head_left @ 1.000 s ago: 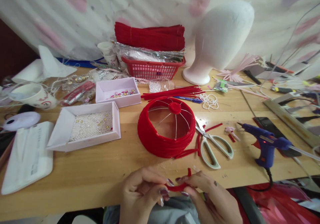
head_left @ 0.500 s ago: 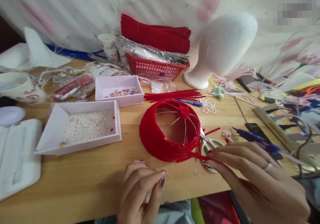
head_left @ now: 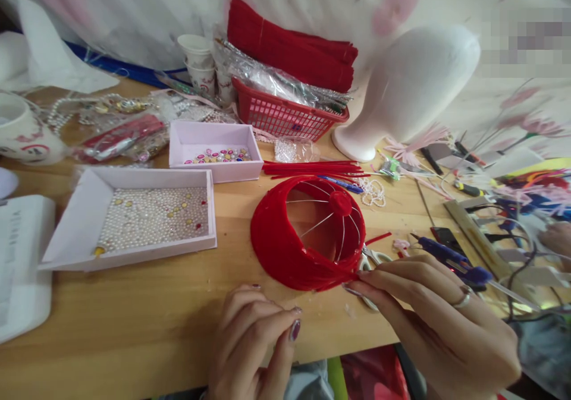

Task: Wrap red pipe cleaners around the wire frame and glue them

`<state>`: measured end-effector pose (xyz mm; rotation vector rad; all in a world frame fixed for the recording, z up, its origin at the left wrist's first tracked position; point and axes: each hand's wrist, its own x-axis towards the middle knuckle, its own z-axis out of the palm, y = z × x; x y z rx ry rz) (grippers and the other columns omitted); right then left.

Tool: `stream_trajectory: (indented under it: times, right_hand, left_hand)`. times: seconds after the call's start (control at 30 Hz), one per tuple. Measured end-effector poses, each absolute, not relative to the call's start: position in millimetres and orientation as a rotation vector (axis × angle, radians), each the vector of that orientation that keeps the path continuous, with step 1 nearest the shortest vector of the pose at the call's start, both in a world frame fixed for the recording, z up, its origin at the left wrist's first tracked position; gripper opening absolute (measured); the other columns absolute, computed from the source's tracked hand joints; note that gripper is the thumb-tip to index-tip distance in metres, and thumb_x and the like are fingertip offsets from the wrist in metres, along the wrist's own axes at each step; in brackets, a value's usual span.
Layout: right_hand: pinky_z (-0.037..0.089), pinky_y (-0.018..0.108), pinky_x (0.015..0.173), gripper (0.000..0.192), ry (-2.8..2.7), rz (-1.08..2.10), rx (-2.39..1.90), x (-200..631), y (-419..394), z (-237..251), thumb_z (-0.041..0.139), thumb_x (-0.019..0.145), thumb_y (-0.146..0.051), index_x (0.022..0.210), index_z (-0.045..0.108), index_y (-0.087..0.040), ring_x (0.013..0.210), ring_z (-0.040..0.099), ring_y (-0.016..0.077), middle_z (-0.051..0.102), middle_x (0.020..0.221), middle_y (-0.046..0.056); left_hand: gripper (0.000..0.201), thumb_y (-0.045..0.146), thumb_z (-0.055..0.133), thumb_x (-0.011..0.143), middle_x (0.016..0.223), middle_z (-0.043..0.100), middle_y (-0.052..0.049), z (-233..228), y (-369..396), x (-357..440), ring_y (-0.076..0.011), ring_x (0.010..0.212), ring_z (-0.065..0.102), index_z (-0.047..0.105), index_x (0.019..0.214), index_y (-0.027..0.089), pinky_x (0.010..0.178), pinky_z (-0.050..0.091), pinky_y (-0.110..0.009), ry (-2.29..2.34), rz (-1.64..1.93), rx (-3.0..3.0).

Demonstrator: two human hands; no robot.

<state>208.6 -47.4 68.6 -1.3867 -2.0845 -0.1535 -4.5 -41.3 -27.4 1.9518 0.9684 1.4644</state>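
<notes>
A round red wire-frame cap (head_left: 289,242) wrapped in red pipe cleaner sits on the wooden table (head_left: 134,323). My right hand (head_left: 428,314) pinches loose red pipe cleaner ends (head_left: 343,276) at the cap's lower right rim. My left hand (head_left: 254,340) hovers at the table's near edge with fingers curled; whether it holds anything is hidden. Scissors (head_left: 372,257) lie partly under my right hand. A blue glue gun (head_left: 450,260) lies just right of it.
Two pink trays hold pearls (head_left: 151,216) and gems (head_left: 214,153). A red basket (head_left: 285,115) carries red pipe cleaners. A white foam head (head_left: 410,85) stands at the back. Loose red pipe cleaners (head_left: 312,167), a cup (head_left: 22,129) and tools clutter the right side.
My hands parted from working a small red piece together. The right hand reached forward to the cap's rim and now pinches the loose ends; the view shifted closer and left.
</notes>
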Motion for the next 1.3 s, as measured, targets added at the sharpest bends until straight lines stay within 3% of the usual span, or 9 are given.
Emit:
stream_trajectory:
  times: [0.17,0.77,1.3]
  right_hand:
    - [0.054,0.034,0.073,0.016,-2.138,-0.245,-1.399,211.0,-44.9,69.8,0.074,0.085,-0.006,0.093,0.074,-0.02,0.069,0.068,0.0155,0.073,0.079,0.001]
    - [0.052,0.03,0.061,0.013,-2.237,-0.244,-1.367,214.1,-39.9,72.2,0.071,0.09,-0.011,0.098,0.075,-0.02,0.067,0.064,0.0152,0.071,0.081,0.004]
    - [0.046,0.03,0.064,0.011,-2.301,-0.265,-1.362,218.4,-37.8,71.0,0.067,0.093,-0.01,0.097,0.073,-0.017,0.071,0.06,0.014,0.065,0.087,0.005]
  left_hand:
    - [0.027,0.002,0.06,0.084,0.077,0.071,0.0,-26.9,-41.5,-5.7,-0.0155,0.076,0.065,0.067,0.102,0.02,0.086,0.054,-0.033,0.962,1.461,1.952]
    - [0.026,0.001,0.058,0.085,0.078,0.07,0.0,-27.5,-43.4,-5.1,-0.0155,0.079,0.061,0.065,0.102,0.019,0.09,0.05,-0.034,0.959,1.442,1.93]
    - [0.026,-0.003,0.058,0.084,0.075,0.068,0.0,-26.9,-44.3,-2.1,-0.0149,0.077,0.061,0.066,0.098,0.017,0.089,0.052,-0.035,0.97,1.5,1.916]
